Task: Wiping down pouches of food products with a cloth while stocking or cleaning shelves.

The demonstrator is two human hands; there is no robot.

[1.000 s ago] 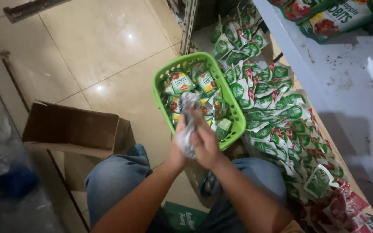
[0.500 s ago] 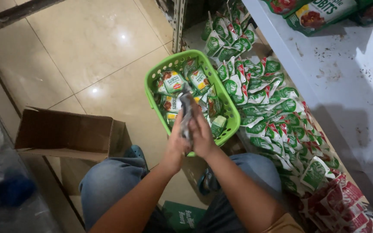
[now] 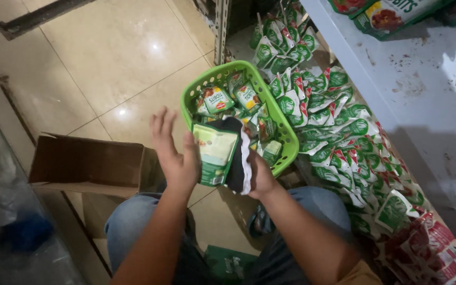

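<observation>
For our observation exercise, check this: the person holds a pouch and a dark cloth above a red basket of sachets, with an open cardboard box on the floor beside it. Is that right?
Not quite. The basket is green, not red, as the head view shows. The rest holds: pouch and dark cloth above it, open cardboard box beside it.

Glossy beige tiled floor point(image 3: 106, 58) beside a white metal shelf point(image 3: 423, 89).
</observation>
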